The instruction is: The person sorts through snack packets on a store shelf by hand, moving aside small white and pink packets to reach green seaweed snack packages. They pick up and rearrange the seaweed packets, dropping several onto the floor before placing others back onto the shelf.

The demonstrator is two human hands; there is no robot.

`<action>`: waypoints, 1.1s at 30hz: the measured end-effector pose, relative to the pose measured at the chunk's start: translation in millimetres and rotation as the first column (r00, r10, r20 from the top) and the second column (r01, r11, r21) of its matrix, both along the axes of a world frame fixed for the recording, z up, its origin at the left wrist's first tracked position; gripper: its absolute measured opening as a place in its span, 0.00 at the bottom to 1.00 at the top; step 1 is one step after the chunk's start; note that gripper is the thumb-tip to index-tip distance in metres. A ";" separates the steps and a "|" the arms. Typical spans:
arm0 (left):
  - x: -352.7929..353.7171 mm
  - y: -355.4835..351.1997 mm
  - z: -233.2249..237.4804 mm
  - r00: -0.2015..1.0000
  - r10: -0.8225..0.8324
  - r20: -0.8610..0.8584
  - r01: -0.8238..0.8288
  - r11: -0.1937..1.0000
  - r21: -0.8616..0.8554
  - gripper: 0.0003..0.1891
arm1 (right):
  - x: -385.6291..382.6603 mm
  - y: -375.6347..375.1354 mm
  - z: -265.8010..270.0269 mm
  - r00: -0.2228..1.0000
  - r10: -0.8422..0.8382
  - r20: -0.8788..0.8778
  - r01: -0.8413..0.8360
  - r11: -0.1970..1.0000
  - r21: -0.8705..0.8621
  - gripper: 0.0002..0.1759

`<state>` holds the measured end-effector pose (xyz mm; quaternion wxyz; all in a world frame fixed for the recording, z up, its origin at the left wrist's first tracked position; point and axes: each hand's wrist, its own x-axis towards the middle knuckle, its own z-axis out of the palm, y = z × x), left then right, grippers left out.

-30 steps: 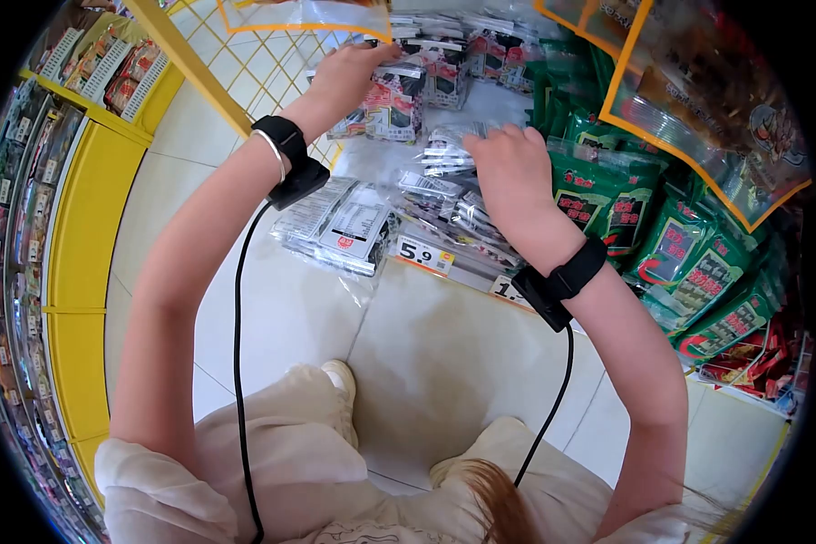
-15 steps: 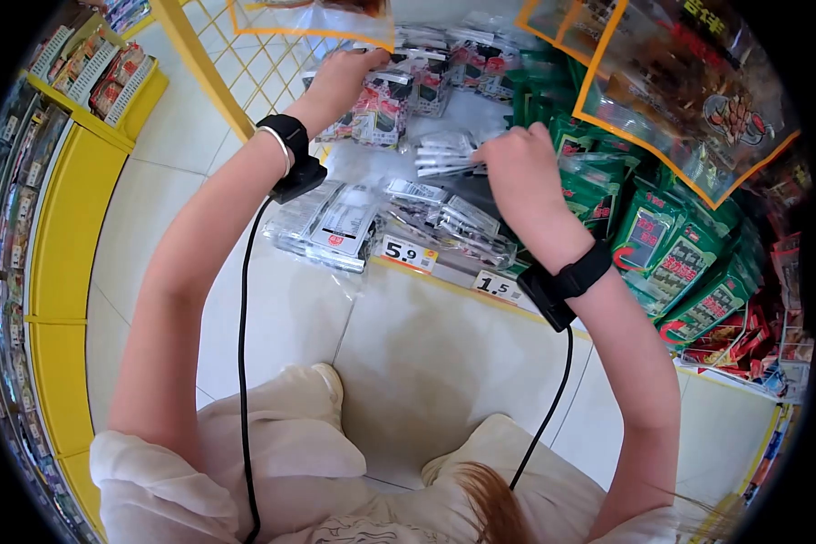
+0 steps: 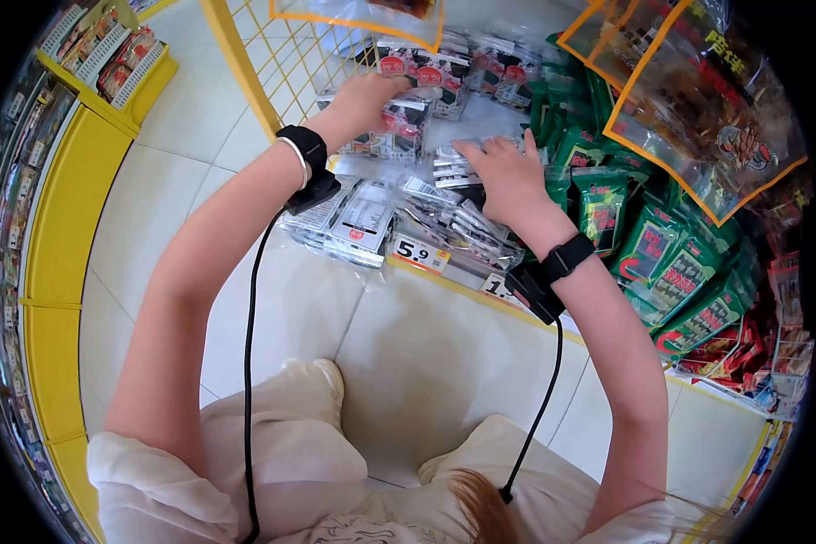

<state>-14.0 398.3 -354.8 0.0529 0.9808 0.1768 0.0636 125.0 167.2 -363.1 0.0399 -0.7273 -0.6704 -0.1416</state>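
Note:
My left hand [image 3: 364,102] is at the top edge of a black, white and red packet [image 3: 405,118] in the upper middle of the bin, its fingers together and bent over the clear wrapper. Lower and to the right, my right hand [image 3: 510,179] lies with spread fingers on a stack of silvery packets [image 3: 455,169]. Its palm faces down, and the fingertips point toward the back of the bin. Flat silver packets with a white label [image 3: 364,218] overhang the front edge between my wrists.
Green packets [image 3: 646,243] fill the bin's right side, with red ones [image 3: 730,349] beyond. Orange-edged bags [image 3: 698,100] hang at the upper right. A yellow wire grid [image 3: 276,54] stands at the back left. Price cards [image 3: 421,255] line the front edge. A yellow shelf [image 3: 56,363] runs along the left.
My right hand has moved slightly left and down, and its fingers have spread from a pinch at the silvery packets. My left hand has shifted slightly right and down in view.

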 end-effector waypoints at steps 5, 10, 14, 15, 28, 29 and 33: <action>3.8 2.1 -11.8 0.987 0.083 0.139 -0.095 0.992 0.084 0.31 | 6.5 7.2 -15.6 0.997 -0.061 0.043 0.061 0.998 -0.016 0.28; 3.9 -2.4 -8.6 0.980 0.167 0.109 -0.177 0.980 0.091 0.28 | 5.3 5.9 -2.8 0.992 -0.092 0.081 0.100 0.990 -0.102 0.21; 6.8 5.5 -13.1 0.967 0.218 0.132 -0.238 0.958 0.158 0.28 | 15.4 4.4 -2.1 0.995 -0.079 0.062 0.085 0.990 -0.111 0.20; 8.0 10.5 -13.1 0.965 0.224 0.135 -0.244 0.957 0.155 0.28 | 17.6 4.5 -0.9 0.995 -0.090 0.036 0.093 0.990 -0.108 0.20; 62.7 23.5 -21.9 0.960 -0.086 0.268 0.099 0.995 -0.034 0.34 | 22.6 -7.6 -8.2 0.995 -0.013 -0.104 0.014 1.000 0.010 0.18; 63.6 19.7 -28.3 0.946 -0.120 0.303 0.088 0.989 0.119 0.39 | 22.2 -8.3 -9.5 0.995 0.004 -0.101 0.002 0.999 0.052 0.17; 68.6 17.3 -59.9 0.941 -0.116 0.317 -0.021 0.916 0.400 0.54 | 26.2 -7.9 -18.0 0.987 0.061 -0.146 -0.038 0.987 0.156 0.16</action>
